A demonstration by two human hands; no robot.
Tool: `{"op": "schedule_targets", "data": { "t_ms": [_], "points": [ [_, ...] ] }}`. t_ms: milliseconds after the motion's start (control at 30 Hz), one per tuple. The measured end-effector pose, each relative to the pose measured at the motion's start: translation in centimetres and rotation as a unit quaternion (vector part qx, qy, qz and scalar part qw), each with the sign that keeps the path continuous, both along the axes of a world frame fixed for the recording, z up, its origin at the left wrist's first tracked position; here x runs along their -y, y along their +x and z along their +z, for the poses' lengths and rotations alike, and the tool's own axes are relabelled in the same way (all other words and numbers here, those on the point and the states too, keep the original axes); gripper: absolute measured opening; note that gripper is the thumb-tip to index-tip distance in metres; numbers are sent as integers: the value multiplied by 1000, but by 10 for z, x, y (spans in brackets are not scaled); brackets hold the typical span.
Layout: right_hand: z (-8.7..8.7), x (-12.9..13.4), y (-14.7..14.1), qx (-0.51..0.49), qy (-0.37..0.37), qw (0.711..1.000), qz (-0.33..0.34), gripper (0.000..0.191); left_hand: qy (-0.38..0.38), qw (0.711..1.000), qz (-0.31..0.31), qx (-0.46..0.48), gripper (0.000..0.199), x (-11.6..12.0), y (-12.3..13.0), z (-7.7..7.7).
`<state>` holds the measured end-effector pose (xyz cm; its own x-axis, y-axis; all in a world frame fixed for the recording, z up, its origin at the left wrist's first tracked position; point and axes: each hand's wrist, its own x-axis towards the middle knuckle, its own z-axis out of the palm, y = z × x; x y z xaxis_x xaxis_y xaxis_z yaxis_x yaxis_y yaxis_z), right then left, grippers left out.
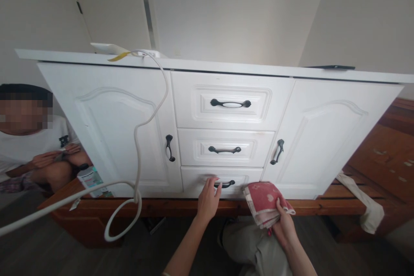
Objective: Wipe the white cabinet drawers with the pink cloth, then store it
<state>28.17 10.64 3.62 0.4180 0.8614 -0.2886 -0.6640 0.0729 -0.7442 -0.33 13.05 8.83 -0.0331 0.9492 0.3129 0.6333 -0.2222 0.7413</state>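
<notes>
My left hand [208, 198] is at the dark handle [229, 184] of the bottom drawer [194, 180], thumb and fingers apart around its left end; whether the fingers touch the handle is hard to tell. In my right hand [284, 225] is a folded red cloth [267, 200] with pale hearts and a light edge, gripped between thumb and fingers. It hangs in front of the lower right part of the white cabinet [323, 138]. All three drawers and both side doors are closed.
A white cable [137, 151] hangs down the cabinet's left door and loops near the wooden bench [326, 207]. Bottles [86, 174] stand at the left, near a seated person [32, 146]. A pale cloth [362, 200] lies at the right. A dark flat object [338, 67] rests on top.
</notes>
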Motion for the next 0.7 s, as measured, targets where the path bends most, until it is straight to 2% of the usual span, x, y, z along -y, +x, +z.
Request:
{"op": "schedule_targets", "data": {
  "t_ms": [67, 133, 200, 300, 400, 500, 633, 700],
  "points": [
    [3, 1, 4, -23, -10, 1000, 3, 43, -20, 1000, -6, -22, 38, -8, 5, -4],
    [6, 3, 7, -36, -10, 999, 9, 38, -28, 999, -15, -39, 36, -9, 8, -14],
    [7, 5, 10, -43, -5, 999, 8, 38, -26, 998, -20, -46, 35, -5, 11, -23],
    [8, 9, 21, -26, 9, 999, -22, 39, -29, 999, -2, -41, 34, 8, 17, -27],
    [8, 14, 36, 3, 46, 996, -75, 36, -39, 999, 18, -25, 32, 34, 23, -28],
    [11, 26, 50, 0, 54, 993, -105, 28, -51, 998, 25, 5, 31, 71, 23, -36],
    [28, 46, 56, 8, 15, 994, -110, 27, -42, 999, 16, 26, 30, 115, 22, -65],
    [45, 54, 55, 24, -10, 997, -72, 32, -7, 998, 50, 30, 27, 127, 24, -81]
  ]
}}
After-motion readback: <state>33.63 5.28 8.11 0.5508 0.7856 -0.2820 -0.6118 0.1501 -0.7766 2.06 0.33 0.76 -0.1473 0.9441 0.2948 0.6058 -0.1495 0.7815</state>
